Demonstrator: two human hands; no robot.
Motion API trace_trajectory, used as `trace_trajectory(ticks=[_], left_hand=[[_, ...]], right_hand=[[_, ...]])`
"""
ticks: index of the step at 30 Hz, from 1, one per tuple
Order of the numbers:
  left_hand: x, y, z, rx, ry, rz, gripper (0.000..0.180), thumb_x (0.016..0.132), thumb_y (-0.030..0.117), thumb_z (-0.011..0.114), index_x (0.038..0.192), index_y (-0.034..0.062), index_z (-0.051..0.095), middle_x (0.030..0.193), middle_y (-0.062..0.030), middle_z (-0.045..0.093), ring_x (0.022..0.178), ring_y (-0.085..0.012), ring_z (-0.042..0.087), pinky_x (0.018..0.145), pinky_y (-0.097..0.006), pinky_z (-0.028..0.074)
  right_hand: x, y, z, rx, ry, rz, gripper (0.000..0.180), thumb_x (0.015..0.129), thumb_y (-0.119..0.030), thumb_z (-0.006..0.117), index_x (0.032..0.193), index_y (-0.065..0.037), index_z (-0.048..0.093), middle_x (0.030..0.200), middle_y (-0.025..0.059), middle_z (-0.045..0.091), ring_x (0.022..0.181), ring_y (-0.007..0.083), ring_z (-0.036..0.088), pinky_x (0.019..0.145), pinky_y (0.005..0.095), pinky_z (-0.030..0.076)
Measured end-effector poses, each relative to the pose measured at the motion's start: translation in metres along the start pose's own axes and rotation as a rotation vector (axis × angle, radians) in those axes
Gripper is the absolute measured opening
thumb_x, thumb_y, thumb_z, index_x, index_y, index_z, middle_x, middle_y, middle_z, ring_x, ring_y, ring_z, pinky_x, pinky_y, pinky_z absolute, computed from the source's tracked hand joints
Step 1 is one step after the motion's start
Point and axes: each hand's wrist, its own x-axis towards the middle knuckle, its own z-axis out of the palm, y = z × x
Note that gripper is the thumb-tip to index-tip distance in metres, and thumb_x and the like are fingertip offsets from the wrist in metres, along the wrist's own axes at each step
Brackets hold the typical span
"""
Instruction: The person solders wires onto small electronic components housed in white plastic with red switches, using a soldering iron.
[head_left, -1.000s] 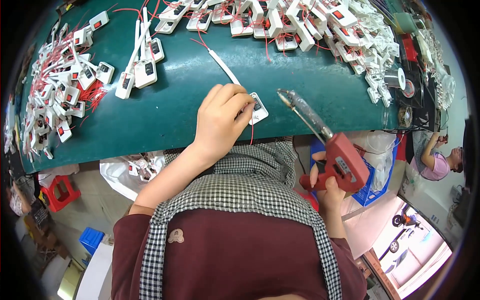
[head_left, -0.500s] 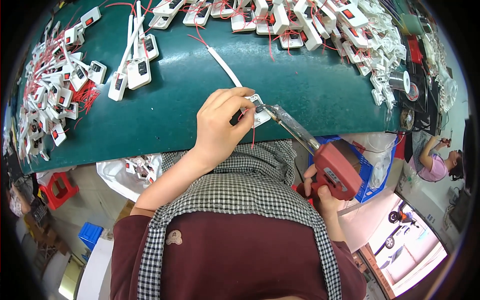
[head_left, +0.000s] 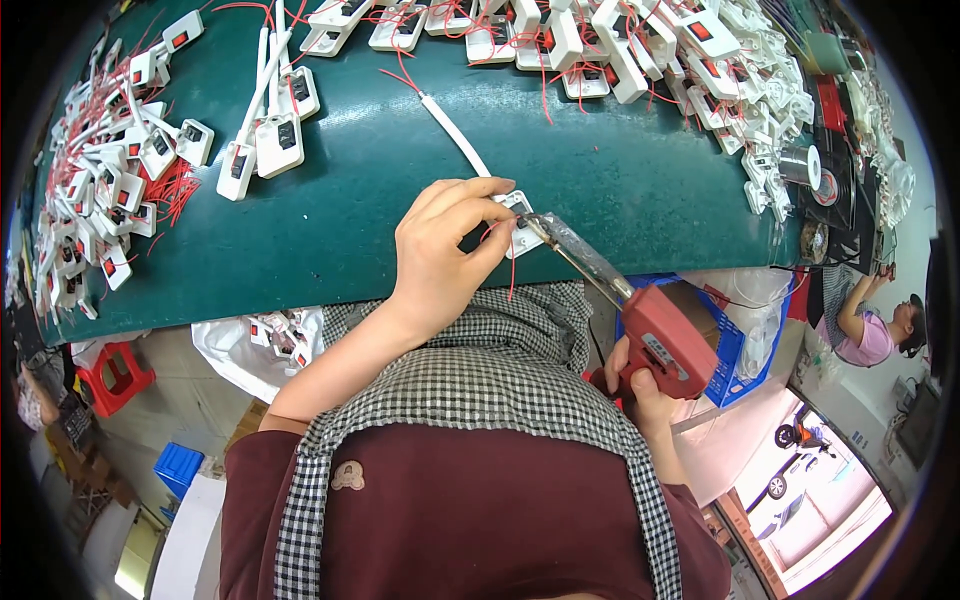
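A white switch housing (head_left: 521, 241) lies on the table in front of me, with a dark part inside and a white sleeve (head_left: 455, 135) running from it toward the far left. My left hand (head_left: 445, 228) is closed at the housing's left side, thumb and forefinger pinched on a thin red wire (head_left: 513, 275) whose end hangs below. Gripped by its handle in my right hand (head_left: 643, 385) is a red soldering gun (head_left: 668, 340). Its tip touches or nearly touches the dark part inside the housing, close to my left fingertips. The exact contact is too small to make out.
Piles of white switch housings with red wires lie at the left (head_left: 120, 205) and far side (head_left: 550, 40). Three sleeved housings (head_left: 280, 145) lie nearer. A solder spool (head_left: 800, 165) stands at the right. Below the table edge is a blue basket (head_left: 735, 345). Another person (head_left: 868, 325) sits far right.
The soldering gun has shifted slightly down and left with my right hand. The left hand and housing have hardly moved.
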Motion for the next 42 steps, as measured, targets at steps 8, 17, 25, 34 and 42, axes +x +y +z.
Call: trace_trajectory(ticks=[8,17,25,34,42], left_hand=[[-0.003,-0.001,0.001,0.0,-0.024,0.002,0.01,0.065,0.003,0.068,0.074,0.0046,0.064,0.095,-0.0051,0.066,0.084,-0.023,0.059,0.073,-0.032,0.047],[-0.002,-0.002,0.004,-0.004,-0.028,0.016,0.009,0.066,0.003,0.068,0.074,0.0047,0.063,0.095,-0.0048,0.066,0.085,-0.0224,0.059,0.074,-0.032,0.047],[-0.004,0.002,-0.012,0.045,0.006,0.048,0.014,0.065,0.003,0.067,0.077,0.0048,0.061,0.094,-0.0088,0.065,0.085,-0.0253,0.059,0.074,-0.035,0.046],[-0.005,-0.009,-0.082,0.408,0.436,0.303,0.014,0.065,0.006,0.067,0.074,0.0084,0.057,0.082,-0.0085,0.061,0.074,-0.0253,0.058,0.069,-0.037,0.044],[-0.008,-0.082,-0.224,0.978,0.396,-0.186,0.01,0.071,0.012,0.068,0.079,0.0073,0.064,0.085,-0.004,0.061,0.086,-0.0239,0.054,0.078,-0.037,0.039]], right_hand=[[-0.005,0.006,-0.004,0.046,-0.007,-0.052,0.058,0.079,-0.033,0.067,0.119,0.002,0.045,0.098,0.0159,0.058,0.061,0.0149,0.052,0.054,0.0257,0.043],[-0.005,0.007,-0.007,0.083,-0.002,-0.085,0.064,0.078,-0.033,0.068,0.125,0.002,0.041,0.109,0.0211,0.056,0.059,0.0165,0.054,0.053,0.0254,0.045],[-0.01,0.011,-0.015,0.027,-0.051,0.05,0.066,0.076,-0.036,0.07,0.12,0.006,0.042,0.105,0.0177,0.057,0.056,0.0148,0.052,0.05,0.0267,0.043],[-0.004,0.029,-0.036,-0.042,0.128,-0.193,0.07,0.08,-0.043,0.062,0.123,0.005,0.034,0.105,0.0126,0.054,0.05,0.014,0.05,0.043,0.0235,0.037],[0.002,0.024,-0.02,-0.043,0.142,-0.189,0.071,0.08,-0.043,0.062,0.123,0.006,0.033,0.104,0.0137,0.053,0.052,0.0141,0.049,0.044,0.0235,0.037]])
